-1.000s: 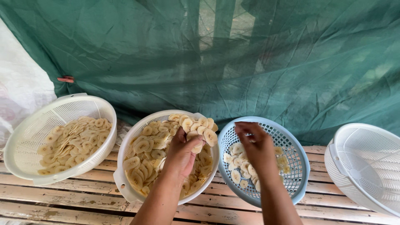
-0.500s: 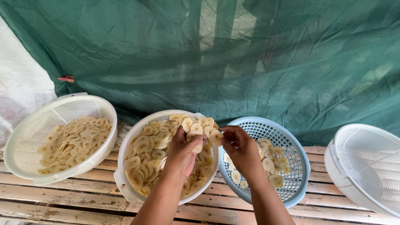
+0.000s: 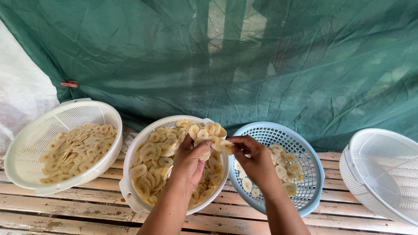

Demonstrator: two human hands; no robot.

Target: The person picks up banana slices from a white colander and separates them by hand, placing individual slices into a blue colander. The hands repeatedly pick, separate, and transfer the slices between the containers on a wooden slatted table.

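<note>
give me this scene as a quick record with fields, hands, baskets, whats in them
left hand: holds a stack of banana slices over the middle white basket
right hand: pinches one slice at the stack's end
middle white basket: heaped with slices
blue basket: a few loose slices
left white basket: one layer of slices
right white baskets: stacked, no slices visible
surface: wooden slats
backdrop: green netting

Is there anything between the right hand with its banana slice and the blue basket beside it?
Nothing visible. The right hand pinches a banana slice just over the blue basket, whose near rim lies open beneath it.
</note>
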